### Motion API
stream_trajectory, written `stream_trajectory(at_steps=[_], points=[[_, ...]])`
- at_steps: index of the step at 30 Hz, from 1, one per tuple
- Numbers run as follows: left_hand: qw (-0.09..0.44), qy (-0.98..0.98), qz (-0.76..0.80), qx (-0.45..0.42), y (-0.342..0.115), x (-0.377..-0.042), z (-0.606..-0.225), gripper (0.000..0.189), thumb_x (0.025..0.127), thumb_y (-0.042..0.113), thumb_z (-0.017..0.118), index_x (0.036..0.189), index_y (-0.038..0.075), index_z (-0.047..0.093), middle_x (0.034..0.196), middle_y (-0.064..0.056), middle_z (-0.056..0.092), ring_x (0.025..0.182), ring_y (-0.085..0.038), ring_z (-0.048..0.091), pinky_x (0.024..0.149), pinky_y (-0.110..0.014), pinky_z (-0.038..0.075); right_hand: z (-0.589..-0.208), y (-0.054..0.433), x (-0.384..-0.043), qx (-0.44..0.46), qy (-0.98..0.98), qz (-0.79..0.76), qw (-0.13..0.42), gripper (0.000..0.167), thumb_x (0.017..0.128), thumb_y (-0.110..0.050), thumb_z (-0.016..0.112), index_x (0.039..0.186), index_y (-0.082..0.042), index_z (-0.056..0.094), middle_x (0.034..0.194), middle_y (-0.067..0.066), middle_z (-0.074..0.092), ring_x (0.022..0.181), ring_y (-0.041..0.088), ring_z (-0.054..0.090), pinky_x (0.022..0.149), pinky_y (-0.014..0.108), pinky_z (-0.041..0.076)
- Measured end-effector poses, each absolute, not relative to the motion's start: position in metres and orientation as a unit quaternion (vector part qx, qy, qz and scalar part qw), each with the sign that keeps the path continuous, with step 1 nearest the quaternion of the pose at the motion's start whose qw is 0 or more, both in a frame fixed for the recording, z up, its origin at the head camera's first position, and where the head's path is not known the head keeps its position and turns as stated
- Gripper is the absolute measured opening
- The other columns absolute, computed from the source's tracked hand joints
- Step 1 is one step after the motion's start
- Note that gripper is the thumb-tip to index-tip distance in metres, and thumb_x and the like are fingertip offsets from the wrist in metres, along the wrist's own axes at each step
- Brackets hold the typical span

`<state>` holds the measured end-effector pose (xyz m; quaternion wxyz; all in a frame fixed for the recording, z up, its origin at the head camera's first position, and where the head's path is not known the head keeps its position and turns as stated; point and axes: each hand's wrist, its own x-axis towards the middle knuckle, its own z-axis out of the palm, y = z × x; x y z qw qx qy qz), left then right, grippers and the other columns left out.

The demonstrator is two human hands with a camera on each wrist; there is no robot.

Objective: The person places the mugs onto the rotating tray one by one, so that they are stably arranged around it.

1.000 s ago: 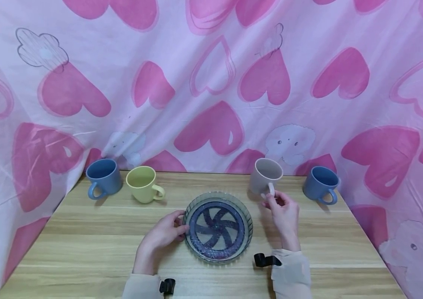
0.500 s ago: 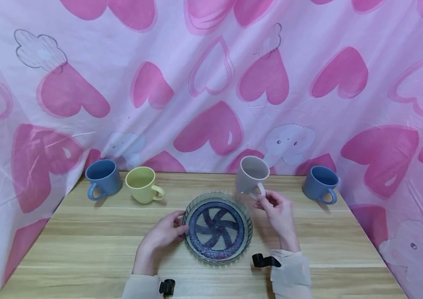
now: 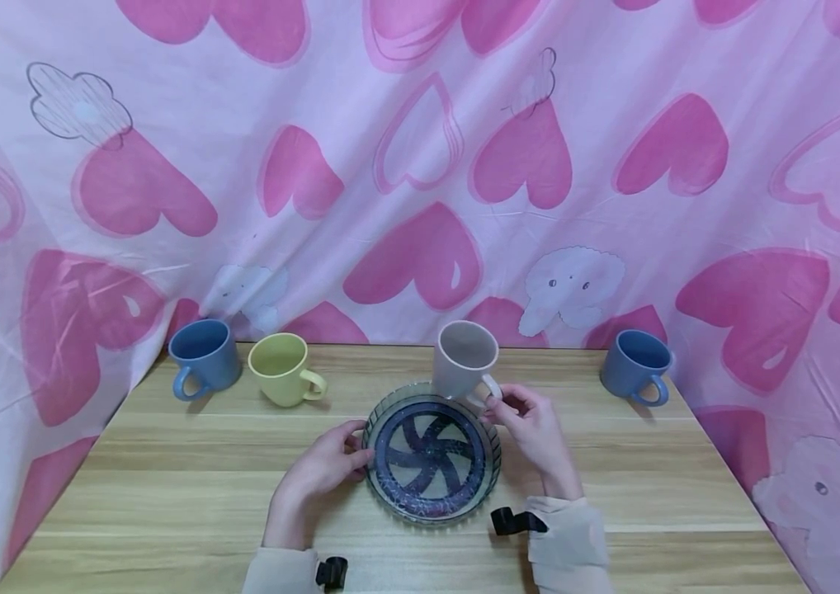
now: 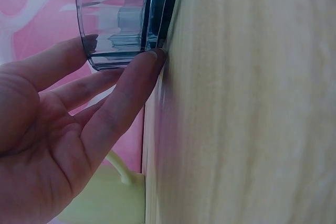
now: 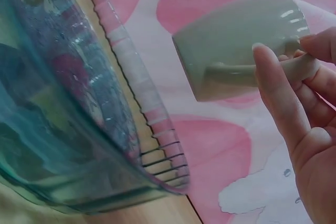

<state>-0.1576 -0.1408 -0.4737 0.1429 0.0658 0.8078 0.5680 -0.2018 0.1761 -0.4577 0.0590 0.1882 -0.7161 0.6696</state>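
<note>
A round clear glass dish point(image 3: 432, 510) with a fluted wall and a dark swirl pattern on its bottom stands on the table. My left hand point(image 3: 322, 462) holds its left edge, fingers and thumb at the wall, as the left wrist view shows with the hand point(image 4: 58, 129) close to the tabletop. My right hand point(image 3: 535, 433) pinches the handle of a pale grey mug point(image 3: 460, 363). The mug hangs over the back rim of the dish, a little tilted. In the right wrist view the mug point(image 5: 236, 45) is apart from the dish wall point(image 5: 157, 182).
At the back left stand a blue mug point(image 3: 208, 359) and a yellow mug point(image 3: 280, 371), both upright. Another blue mug point(image 3: 635, 369) is at the back right. A pink heart-print cloth point(image 3: 420, 165) hangs behind the wooden table point(image 3: 167, 511).
My right hand has carried the grey mug leftward, from the table's back right to over the dish's back rim. The left hand and the dish have stayed in place.
</note>
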Motion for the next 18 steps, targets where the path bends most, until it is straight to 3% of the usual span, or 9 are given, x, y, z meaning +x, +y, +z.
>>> stream_trajectory(at_steps=[8, 14, 18], points=[[0.147, 0.808, 0.566, 0.07, -0.14, -0.157, -0.474, 0.054, 0.092, 0.001, 0.063, 0.14, -0.009, 0.042, 0.096, -0.016, 0.059, 0.079, -0.024, 0.063, 0.071, -0.037, 0.059, -0.462, 0.169, -0.202, 0.205, -0.708, 0.676, 0.002, 0.018, 0.094, 0.002, 0.062, 0.102, 0.018, 0.061, 0.091, 0.032, 0.06, 0.074, 0.02, 0.068, 0.07, 0.04, 0.06], [0.149, 0.813, 0.559, 0.063, -0.14, -0.158, -0.474, 0.053, 0.092, 0.001, 0.063, 0.14, -0.007, 0.043, 0.097, -0.015, 0.059, 0.079, -0.023, 0.064, 0.071, -0.036, 0.059, -0.464, 0.167, -0.203, 0.2, -0.718, 0.667, -0.006, 0.014, 0.093, 0.0, 0.064, 0.101, 0.011, 0.065, 0.093, 0.031, 0.06, 0.074, 0.021, 0.068, 0.07, 0.039, 0.06], [0.147, 0.808, 0.568, 0.056, -0.139, -0.158, -0.474, 0.054, 0.091, 0.0, 0.063, 0.14, -0.008, 0.042, 0.099, -0.016, 0.059, 0.08, -0.023, 0.063, 0.071, -0.037, 0.059, -0.467, 0.165, -0.205, 0.205, -0.716, 0.667, -0.011, 0.014, 0.093, 0.003, 0.063, 0.102, 0.013, 0.064, 0.094, 0.033, 0.059, 0.076, 0.023, 0.067, 0.07, 0.04, 0.06]])
